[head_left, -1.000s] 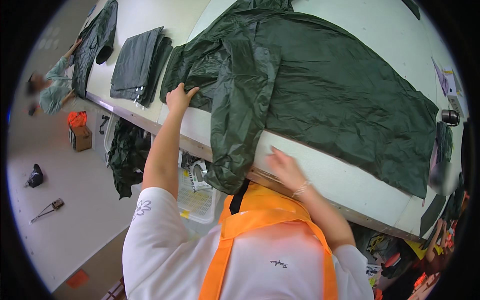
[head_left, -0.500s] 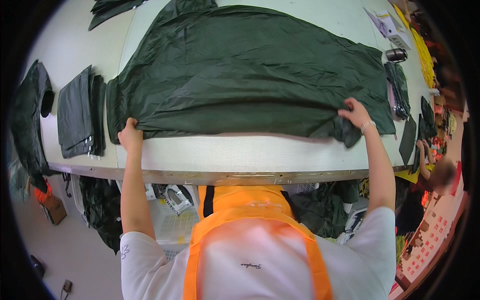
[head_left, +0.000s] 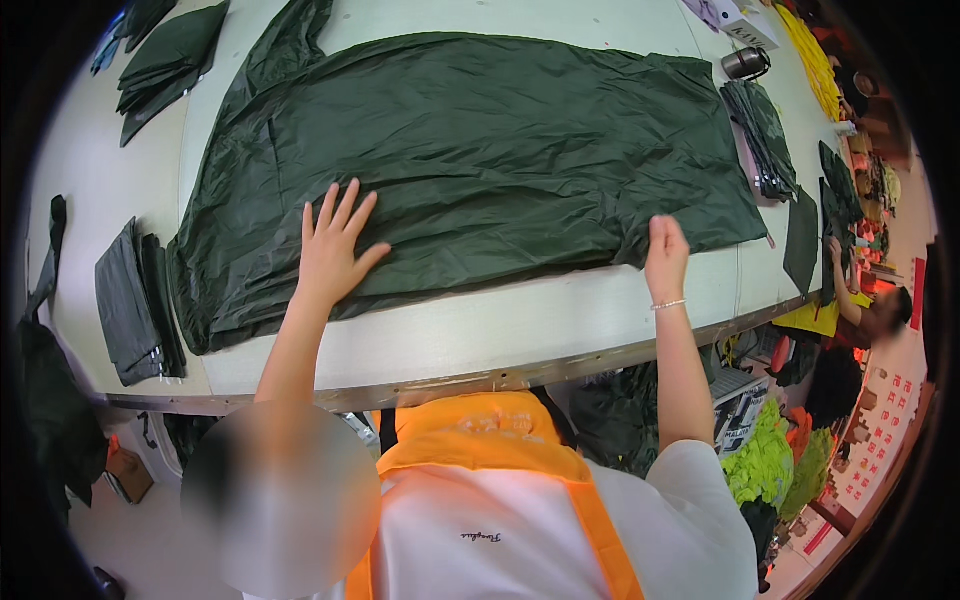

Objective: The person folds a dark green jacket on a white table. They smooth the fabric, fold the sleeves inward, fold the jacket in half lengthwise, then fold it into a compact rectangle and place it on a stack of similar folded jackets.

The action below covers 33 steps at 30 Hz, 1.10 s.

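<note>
A dark green garment of thin, shiny, wrinkled cloth lies spread across the white table. One narrow, sleeve-like part reaches toward the far left. My left hand rests on the garment's near left part, palm down, fingers spread. At the near edge, farther right, my right hand is closed, its fingers together beside a gathered bit of the cloth; it appears to pinch that edge. What lies inside its fingers is hidden.
Folded dark green pieces lie at the left, with another stack far left. Folded bundles, a dark metal cup and a box stand right. A co-worker is at the far right. The table's front edge runs before me.
My left hand has let go of the garment's left corner and moved right, flat onto the cloth. The right hand has come nearer to me and left. The near edge lies straighter; my view has shifted.
</note>
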Available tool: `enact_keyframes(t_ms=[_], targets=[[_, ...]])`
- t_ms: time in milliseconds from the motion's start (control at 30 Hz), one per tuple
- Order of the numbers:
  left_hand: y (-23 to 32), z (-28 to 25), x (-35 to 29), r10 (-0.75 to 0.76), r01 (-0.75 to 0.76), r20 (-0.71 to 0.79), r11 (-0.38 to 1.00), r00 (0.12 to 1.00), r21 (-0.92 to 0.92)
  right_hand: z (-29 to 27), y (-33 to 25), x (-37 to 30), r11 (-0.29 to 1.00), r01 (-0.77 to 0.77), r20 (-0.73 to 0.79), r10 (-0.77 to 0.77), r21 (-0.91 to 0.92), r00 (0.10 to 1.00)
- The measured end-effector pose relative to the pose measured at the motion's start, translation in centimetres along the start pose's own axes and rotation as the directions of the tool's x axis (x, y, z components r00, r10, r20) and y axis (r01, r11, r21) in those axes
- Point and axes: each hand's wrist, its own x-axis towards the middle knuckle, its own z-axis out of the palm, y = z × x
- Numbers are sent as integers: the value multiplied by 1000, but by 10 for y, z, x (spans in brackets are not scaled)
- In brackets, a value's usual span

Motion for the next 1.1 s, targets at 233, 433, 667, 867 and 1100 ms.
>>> enact_keyframes(t_ms=[233,433,667,867,1100], targets=[[-35,60,33,-88,87,-43,995,995,-39,-1,72,46,932,176,13,-182,-318,983],[-50,-9,-7,-69,70,20,995,997,-77,13,-26,41,710,615,162,-600,-343,783],[-94,26,-18,-104,107,83,993,991,-39,74,12,75,678,565,653,-163,-470,739],[-234,17,115,-474,422,-354,880,807,-216,113,-7,255,546,689,482,-494,-476,724],[-318,11,234,-685,695,118,704,719,-149,176,-27,350,117,679,685,8,-725,729]])
